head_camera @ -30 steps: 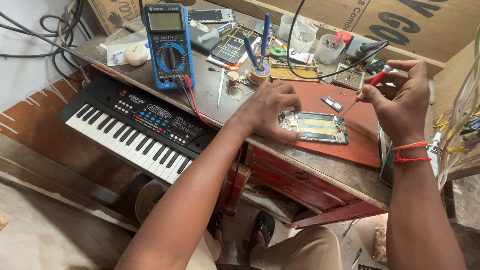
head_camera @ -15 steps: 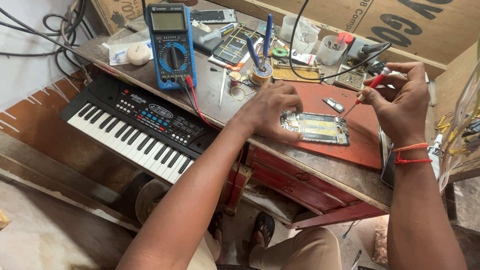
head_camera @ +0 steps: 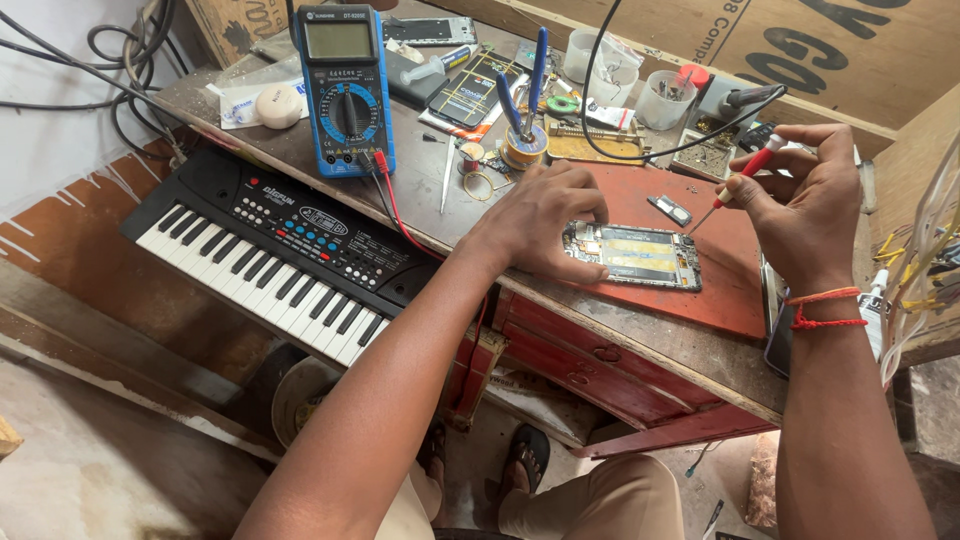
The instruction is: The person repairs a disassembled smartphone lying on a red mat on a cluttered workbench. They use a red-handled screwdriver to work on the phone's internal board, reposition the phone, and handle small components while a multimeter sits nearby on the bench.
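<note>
An opened phone (head_camera: pixel 640 255) with its back off lies on a red mat (head_camera: pixel 715 290) on the workbench. My left hand (head_camera: pixel 540 215) presses down on the phone's left end, fingers curled over its edge. My right hand (head_camera: pixel 800 215) holds a red-handled screwdriver (head_camera: pixel 738 176) raised above the phone's right end, tip pointing down toward the mat. A small dark metal part (head_camera: pixel 668 209) lies on the mat just beyond the phone.
A blue multimeter (head_camera: pixel 342 90) with red and black leads stands at the back left. A black toy keyboard (head_camera: pixel 270 250) sits beside the bench. Blue-handled pliers (head_camera: pixel 525 95), a solder spool, small cups (head_camera: pixel 665 100) and another phone (head_camera: pixel 470 95) crowd the back.
My right hand with the screwdriver has shifted slightly. My left hand stays on the phone.
</note>
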Demonstrator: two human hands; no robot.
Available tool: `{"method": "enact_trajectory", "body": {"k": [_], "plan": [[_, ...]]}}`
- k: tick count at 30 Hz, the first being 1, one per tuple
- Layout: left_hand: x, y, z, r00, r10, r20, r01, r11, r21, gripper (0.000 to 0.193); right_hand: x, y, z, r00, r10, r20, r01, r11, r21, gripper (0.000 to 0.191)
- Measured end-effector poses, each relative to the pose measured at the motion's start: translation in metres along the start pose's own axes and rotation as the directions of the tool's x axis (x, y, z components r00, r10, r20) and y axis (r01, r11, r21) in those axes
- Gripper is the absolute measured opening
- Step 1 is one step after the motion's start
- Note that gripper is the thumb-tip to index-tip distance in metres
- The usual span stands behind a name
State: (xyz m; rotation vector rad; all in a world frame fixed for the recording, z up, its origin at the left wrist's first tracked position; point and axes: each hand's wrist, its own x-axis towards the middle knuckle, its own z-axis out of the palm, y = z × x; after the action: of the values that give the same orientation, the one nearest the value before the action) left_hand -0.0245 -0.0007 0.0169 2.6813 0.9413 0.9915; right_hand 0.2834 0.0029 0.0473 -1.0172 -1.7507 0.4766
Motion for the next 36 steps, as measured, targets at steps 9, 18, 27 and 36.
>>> {"method": "enact_trajectory", "body": {"k": [9, 18, 27, 36], "plan": [[0.0, -0.001, 0.002, 1.0, -0.006, -0.003, 0.006, 1.0, 0.007, 0.054, 0.0, -0.003, 0.001, 1.0, -0.021, 0.007, 0.021, 0.999, -0.034, 0.043], [0.0, -0.002, 0.003, 1.0, -0.014, 0.004, 0.014, 1.0, 0.017, 0.054, -0.002, -0.006, 0.006, 0.995, -0.097, -0.002, 0.096, 0.988, -0.124, 0.046], [0.001, -0.003, 0.003, 1.0, -0.002, 0.005, 0.002, 1.0, 0.004, 0.055, -0.004, -0.006, 0.004, 0.997, -0.07, 0.033, 0.067, 0.993, 0.096, 0.034], [0.0, -0.002, 0.002, 1.0, -0.001, 0.002, 0.001, 1.0, 0.013, 0.054, -0.002, -0.013, 0.006, 0.988, -0.154, -0.023, 0.154, 0.988, 0.002, 0.029]]}}
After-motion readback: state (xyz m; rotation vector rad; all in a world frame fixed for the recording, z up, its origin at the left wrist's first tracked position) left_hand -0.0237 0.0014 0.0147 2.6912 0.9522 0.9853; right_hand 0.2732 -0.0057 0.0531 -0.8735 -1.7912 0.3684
